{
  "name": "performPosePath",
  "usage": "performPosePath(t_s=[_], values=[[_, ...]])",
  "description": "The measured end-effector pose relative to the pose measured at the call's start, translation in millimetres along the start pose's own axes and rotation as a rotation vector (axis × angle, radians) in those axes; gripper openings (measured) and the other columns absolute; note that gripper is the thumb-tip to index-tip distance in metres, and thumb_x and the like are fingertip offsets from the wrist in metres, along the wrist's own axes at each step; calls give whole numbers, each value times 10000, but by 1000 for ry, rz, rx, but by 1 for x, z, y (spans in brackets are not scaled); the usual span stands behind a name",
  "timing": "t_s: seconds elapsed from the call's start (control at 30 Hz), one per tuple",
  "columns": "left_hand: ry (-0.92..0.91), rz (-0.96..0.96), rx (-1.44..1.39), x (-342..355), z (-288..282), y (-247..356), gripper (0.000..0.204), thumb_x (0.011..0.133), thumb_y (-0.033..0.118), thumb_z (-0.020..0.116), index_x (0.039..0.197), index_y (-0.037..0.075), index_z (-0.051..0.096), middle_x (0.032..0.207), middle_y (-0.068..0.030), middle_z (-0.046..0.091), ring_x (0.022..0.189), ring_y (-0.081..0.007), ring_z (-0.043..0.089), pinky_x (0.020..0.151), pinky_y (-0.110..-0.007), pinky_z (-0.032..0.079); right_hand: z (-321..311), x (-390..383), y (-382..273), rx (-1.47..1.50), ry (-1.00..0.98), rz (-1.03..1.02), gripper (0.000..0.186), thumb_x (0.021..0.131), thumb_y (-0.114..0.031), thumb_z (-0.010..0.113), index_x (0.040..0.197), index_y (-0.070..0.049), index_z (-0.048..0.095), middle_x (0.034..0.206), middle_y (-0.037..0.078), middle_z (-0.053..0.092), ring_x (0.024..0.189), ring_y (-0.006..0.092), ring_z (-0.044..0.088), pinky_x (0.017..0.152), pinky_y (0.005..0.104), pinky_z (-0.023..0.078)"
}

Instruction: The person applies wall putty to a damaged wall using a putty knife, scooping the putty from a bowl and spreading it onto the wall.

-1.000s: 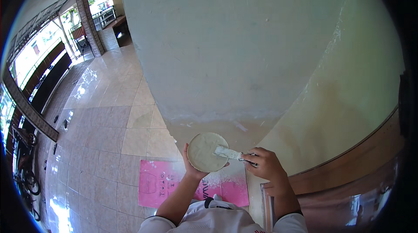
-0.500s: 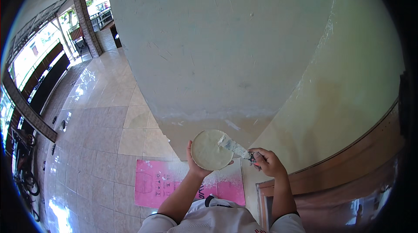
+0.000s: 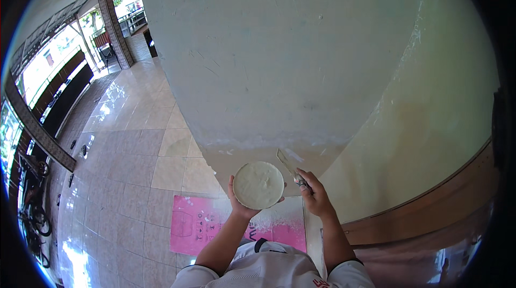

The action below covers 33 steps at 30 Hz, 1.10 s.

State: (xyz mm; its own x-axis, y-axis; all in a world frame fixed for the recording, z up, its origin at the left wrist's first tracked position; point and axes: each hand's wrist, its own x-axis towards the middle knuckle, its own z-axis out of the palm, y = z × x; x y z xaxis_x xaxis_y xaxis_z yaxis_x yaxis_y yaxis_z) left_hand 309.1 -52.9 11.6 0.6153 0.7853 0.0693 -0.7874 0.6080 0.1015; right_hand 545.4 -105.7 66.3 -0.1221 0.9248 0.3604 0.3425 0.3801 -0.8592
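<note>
Overhead, left hand (image 3: 242,208) fingers cupping round putty dish (image 3: 258,185), right hand (image 3: 314,196) fingers pinching putty knife (image 3: 289,165) beside it.

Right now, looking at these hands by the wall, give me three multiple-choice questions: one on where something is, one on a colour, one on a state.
1. Where is the putty knife blade?
A. Lying on the floor
B. Raised beside the dish, near the wall
C. Flat inside the dish

2. What colour is the sheet on the floor tiles?
A. Pink
B. Green
C. Black

3. What state is the round dish in?
A. Empty
B. Upside down
C. Filled with pale paste

Answers:
1 B, the right hand holds the blade up just right of the dish, close to the wall.
2 A, it is bright pink.
3 C, the left hand holds it upright, full of whitish paste.
</note>
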Motion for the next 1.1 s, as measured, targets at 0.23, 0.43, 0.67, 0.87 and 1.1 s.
performPosePath(t_s=[0.23,0.43,0.67,0.87,1.1], values=[[-69,101,-7,-28,-11,44,1010,860,813,531,1627,185,336,1633,-243,343,1443,-641,323,1041,-854,356,59,35,75,-241,213,-212,576,952,-36,606,1521,-36,515,1144,119,636,984,274,543,886,388,454],[-52,210,-92,-71,-13,94,1043,852,823,550,1632,170,319,1632,-272,317,1451,-651,288,1012,-860,383,120,51,135,-418,267,-271,686,901,46,644,1558,-24,463,1196,160,637,1014,336,575,892,414,486],[-65,301,-45,-105,-15,143,1090,822,863,507,1631,156,324,1634,-272,317,1446,-628,326,1008,-847,390,193,80,160,-544,227,-239,790,877,-32,762,1595,-127,448,1172,159,631,955,354,597,846,454,526],[-9,298,-15,-130,-14,182,1047,837,865,486,1632,201,333,1635,-265,318,1436,-638,332,997,-850,401,231,113,169,-614,326,-228,804,871,-19,773,1595,-116,437,1166,157,625,972,355,599,859,449,519],[-14,290,32,-150,-13,215,1004,876,834,505,1622,182,340,1638,-256,308,1463,-637,269,986,-846,413,257,140,183,-669,511,-236,765,898,-53,744,1596,-150,444,1208,166,609,1014,378,578,888,482,534]])
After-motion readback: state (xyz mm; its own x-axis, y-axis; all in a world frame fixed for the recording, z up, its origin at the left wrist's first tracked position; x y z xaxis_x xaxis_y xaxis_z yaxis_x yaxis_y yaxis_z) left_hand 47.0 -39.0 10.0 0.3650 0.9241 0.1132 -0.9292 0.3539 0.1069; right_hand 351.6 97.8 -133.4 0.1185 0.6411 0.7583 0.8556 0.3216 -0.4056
